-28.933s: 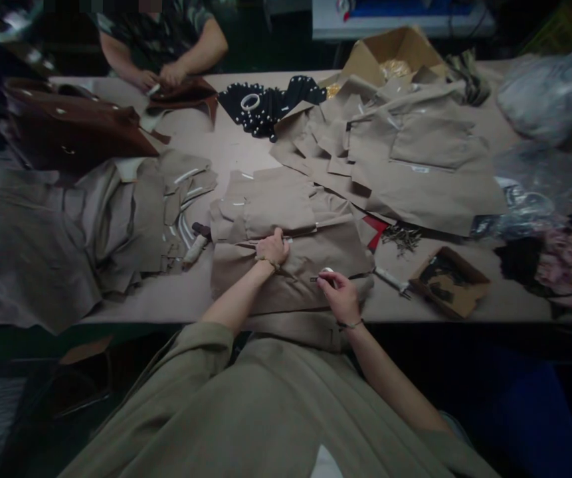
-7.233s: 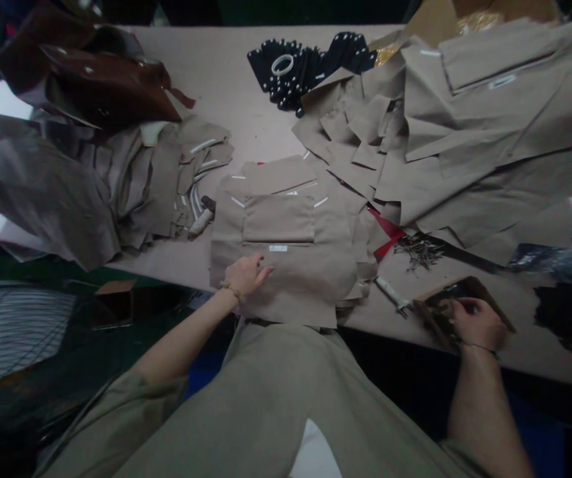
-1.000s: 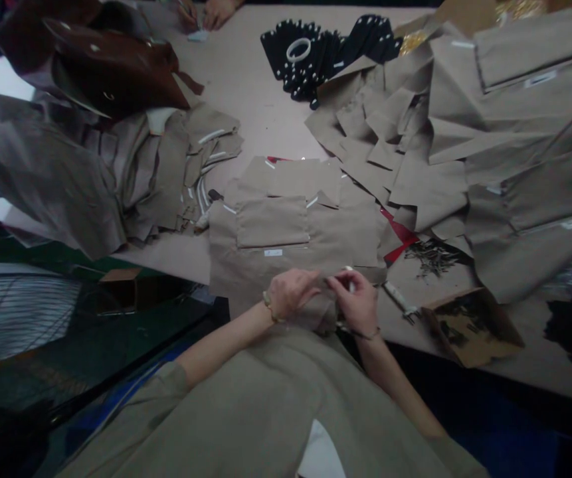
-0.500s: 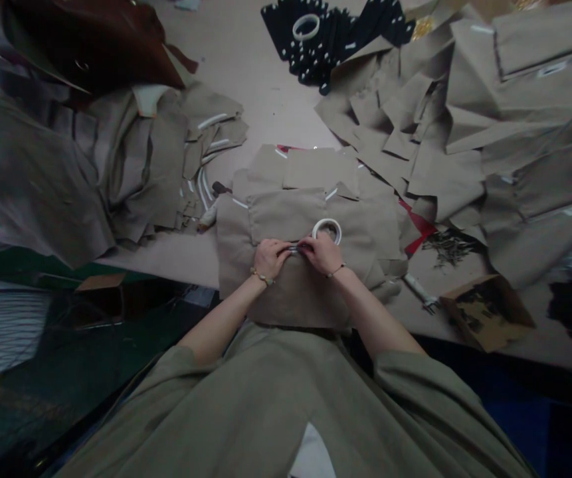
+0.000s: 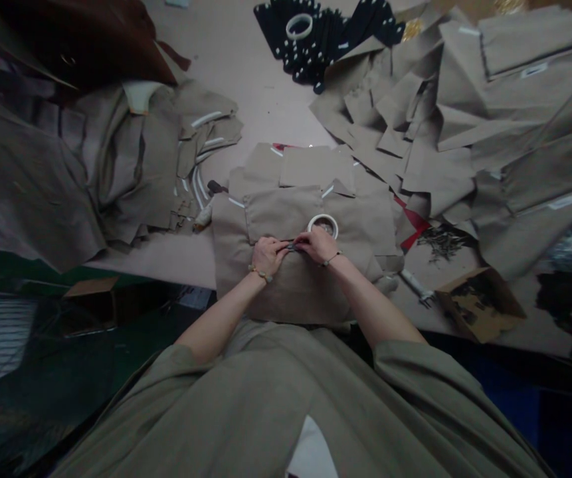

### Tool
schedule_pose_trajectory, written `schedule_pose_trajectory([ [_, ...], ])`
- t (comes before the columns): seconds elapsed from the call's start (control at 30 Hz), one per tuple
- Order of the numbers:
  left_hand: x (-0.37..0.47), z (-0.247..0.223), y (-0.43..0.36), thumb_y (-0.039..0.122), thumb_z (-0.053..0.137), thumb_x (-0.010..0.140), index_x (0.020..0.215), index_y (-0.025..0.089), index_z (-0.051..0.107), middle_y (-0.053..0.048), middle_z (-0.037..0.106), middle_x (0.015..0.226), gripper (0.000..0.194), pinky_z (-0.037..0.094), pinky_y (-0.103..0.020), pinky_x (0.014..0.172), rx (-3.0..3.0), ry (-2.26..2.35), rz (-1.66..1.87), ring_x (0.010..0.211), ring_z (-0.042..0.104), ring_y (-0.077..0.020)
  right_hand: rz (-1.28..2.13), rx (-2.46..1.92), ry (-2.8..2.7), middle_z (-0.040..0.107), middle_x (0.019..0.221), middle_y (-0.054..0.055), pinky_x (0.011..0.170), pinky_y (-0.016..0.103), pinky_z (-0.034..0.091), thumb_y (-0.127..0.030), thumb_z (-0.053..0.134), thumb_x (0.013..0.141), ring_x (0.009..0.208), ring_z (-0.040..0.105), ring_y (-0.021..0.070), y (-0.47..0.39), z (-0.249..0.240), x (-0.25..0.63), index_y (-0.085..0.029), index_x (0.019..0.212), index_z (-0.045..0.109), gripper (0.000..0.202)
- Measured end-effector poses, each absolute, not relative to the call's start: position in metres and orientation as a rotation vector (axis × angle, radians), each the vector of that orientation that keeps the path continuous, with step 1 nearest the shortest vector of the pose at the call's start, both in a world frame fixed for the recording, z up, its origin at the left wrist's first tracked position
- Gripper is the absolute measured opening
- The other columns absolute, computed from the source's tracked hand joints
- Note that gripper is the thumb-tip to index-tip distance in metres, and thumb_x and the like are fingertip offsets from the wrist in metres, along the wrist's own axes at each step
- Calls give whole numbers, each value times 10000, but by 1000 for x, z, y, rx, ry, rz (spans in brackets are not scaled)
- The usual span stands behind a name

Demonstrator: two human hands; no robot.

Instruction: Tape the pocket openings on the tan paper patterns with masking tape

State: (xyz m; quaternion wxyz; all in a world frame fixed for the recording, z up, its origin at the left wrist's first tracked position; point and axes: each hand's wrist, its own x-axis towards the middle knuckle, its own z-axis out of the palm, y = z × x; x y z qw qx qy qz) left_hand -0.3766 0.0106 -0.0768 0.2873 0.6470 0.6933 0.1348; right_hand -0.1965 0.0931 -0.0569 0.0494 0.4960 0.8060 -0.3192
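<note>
A taupe fabric panel (image 5: 295, 292) lies in front of me on more cut pieces of the same cloth. My left hand (image 5: 267, 255) is closed, thumb and fingers pinching one end of a small dark strip with light marks (image 5: 291, 246) at the panel's seam. The other end is pinched by my right hand (image 5: 319, 245), also closed. What the strip is exactly is too small to tell. A roll of white tape (image 5: 334, 226) sits against the back of my right hand; whether it hangs on a finger or lies on the cloth is hidden.
Taupe fabric heaps lie left (image 5: 131, 159) and right (image 5: 455, 133). A brown leather piece (image 5: 81, 46) is at the far left. Black pieces (image 5: 315, 60) with another tape roll (image 5: 299, 26) are at the back. Metal bits (image 5: 442, 244) and a cardboard box (image 5: 507, 318) are right.
My hands stay pinched at the same seam, with the dark strip turned slightly between the fingers. The whole view has shifted a little with my head.
</note>
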Motion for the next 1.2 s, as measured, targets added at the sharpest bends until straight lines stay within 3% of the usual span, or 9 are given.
schedule_pose_trajectory([
  [0.2,-368,-68,14,330,634,945,1100,260,803,-86,748,1037,240,457,-358,927,1759,1918,198,1025,595,-248,-955,1549,2413,708,1052,72,833,287,443,-401,702,914,1032,605,221,93,-53,-199,-299,1070,821,221],
  [0.4,-376,-61,16,284,669,909,1214,247,731,-60,764,1091,313,483,-344,920,1792,1876,261,1028,626,-244,-1061,1474,2464,727,1069,73,909,283,444,-296,695,903,1057,612,207,95,-50,-194,-250,1149,785,266],
  [0.53,-380,-66,16,313,604,960,1121,243,778,-74,770,1077,247,478,-351,922,1840,1837,249,1017,633,-242,-1102,1472,2467,732,1069,73,911,285,442,-348,693,919,1049,613,203,97,-52,-193,-246,1120,793,247],
  [0.87,-380,-66,15,316,614,952,1132,248,781,-75,757,1078,255,468,-344,905,1832,1829,216,1026,618,-242,-958,1554,2439,704,1085,76,903,286,439,-397,703,914,1078,586,216,87,-48,-198,-279,1057,817,217],
  [1.07,-380,-64,16,352,545,992,1104,276,796,-87,747,1061,285,447,-353,851,1915,1843,86,1017,603,-248,-1031,1576,2381,741,1062,55,811,257,447,-411,716,900,1001,641,192,97,-49,-200,-266,1042,809,223],
  [1.2,-388,-45,26,329,581,959,1044,307,809,-83,747,1087,244,417,-385,899,2067,1725,-48,1091,579,-277,-1017,1634,2222,755,1034,50,784,246,465,-399,788,835,965,669,193,94,-28,-214,-229,1009,795,243],
])
